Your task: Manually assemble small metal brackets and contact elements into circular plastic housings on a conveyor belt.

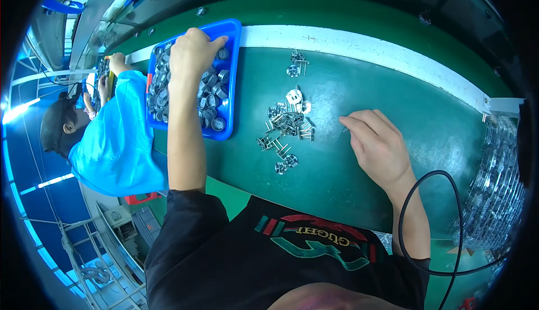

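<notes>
The left hand (193, 51) reaches out to about eleven o'clock and dips into the blue tray (233, 29), fingers curled down over the heap of small grey round parts (210, 99) as if gathering some; what it has actually caught is hidden under the knuckles. The tray sits at arm's length on the green belt (348, 186), close enough to be fed from without leaning. The right hand (379, 144) lies at about two o'clock on the belt, fingers pressed together and pointing left, the tips seeming to pinch a tiny metal piece, too small to be sure. Between the two hands, near twelve o'clock, a loose pile of metal prongs (286, 124) lies within easy reach. A co-worker in a blue smock (118, 141) works at nine o'clock, and a black cable (432, 220) loops by the right wrist.
</notes>
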`<state>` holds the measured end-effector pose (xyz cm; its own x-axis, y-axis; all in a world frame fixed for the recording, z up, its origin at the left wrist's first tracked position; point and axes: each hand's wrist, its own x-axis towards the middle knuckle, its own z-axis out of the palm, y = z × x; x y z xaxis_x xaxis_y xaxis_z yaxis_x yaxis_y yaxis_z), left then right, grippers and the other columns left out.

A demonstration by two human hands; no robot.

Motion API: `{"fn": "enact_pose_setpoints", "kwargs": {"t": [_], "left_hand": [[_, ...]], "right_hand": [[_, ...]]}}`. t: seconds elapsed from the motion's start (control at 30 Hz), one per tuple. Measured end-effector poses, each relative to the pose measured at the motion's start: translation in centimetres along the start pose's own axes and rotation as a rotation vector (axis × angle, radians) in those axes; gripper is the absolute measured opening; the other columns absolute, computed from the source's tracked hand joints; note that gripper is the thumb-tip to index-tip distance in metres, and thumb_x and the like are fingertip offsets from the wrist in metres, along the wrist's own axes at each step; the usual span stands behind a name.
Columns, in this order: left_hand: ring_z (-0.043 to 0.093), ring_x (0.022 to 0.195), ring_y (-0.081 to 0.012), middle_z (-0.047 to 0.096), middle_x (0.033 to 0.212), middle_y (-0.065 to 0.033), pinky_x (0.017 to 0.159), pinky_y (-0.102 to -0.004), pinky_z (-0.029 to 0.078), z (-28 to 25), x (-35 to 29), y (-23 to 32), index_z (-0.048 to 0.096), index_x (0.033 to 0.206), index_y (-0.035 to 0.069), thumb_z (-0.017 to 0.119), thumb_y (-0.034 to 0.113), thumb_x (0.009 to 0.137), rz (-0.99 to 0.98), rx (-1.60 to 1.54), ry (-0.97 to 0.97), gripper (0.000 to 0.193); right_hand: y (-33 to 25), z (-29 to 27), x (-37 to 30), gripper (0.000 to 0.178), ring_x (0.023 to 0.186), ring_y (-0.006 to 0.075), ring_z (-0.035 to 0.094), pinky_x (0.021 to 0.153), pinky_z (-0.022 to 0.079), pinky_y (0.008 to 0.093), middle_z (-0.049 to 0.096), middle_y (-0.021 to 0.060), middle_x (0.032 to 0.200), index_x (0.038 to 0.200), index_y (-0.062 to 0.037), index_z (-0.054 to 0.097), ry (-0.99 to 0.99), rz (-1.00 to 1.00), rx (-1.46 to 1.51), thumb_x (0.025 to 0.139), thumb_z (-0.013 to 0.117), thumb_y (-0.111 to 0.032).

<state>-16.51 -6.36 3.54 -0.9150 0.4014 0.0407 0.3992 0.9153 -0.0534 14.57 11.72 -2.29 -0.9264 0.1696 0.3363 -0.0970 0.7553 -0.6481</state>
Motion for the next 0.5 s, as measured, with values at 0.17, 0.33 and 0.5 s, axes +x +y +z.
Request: {"fn": "enact_pose_setpoints", "kwargs": {"t": [0.17,0.33,0.5], "left_hand": [[0.071,0.088,-0.0386,0.073,0.091,-0.0207,0.081,-0.0444,0.056,1.6,-0.2,-0.2,0.074,0.089,0.001,0.078,0.030,0.075,0.060,-0.001,0.070,0.033],[0.070,0.086,-0.0355,0.073,0.094,-0.0169,0.080,-0.0423,0.055,1.3,-2.8,0.5,0.070,0.101,0.002,0.076,0.021,0.074,0.196,-0.316,0.283,0.033],[0.065,0.081,-0.0286,0.069,0.089,-0.0123,0.076,-0.0419,0.053,2.2,-4.3,1.2,0.070,0.102,0.004,0.077,0.017,0.072,0.415,-0.214,0.390,0.034]], "right_hand": [[-0.2,0.0,0.3,0.028,0.079,0.0283,0.064,0.070,0.054,0.0379,0.061,0.0088,0.092,0.102,-0.0033,0.068,0.028,0.094,0.091,0.076,0.067,0.009],[0.3,-0.4,0.6,0.027,0.079,0.0265,0.065,0.068,0.053,0.0354,0.065,0.0090,0.088,0.100,-0.0030,0.070,0.125,0.113,0.190,0.077,0.067,0.010],[0.2,-0.6,0.6,0.025,0.080,0.0208,0.066,0.069,0.054,0.0292,0.066,0.0087,0.088,0.099,-0.0028,0.071,0.119,0.220,0.402,0.079,0.066,0.011]]}}
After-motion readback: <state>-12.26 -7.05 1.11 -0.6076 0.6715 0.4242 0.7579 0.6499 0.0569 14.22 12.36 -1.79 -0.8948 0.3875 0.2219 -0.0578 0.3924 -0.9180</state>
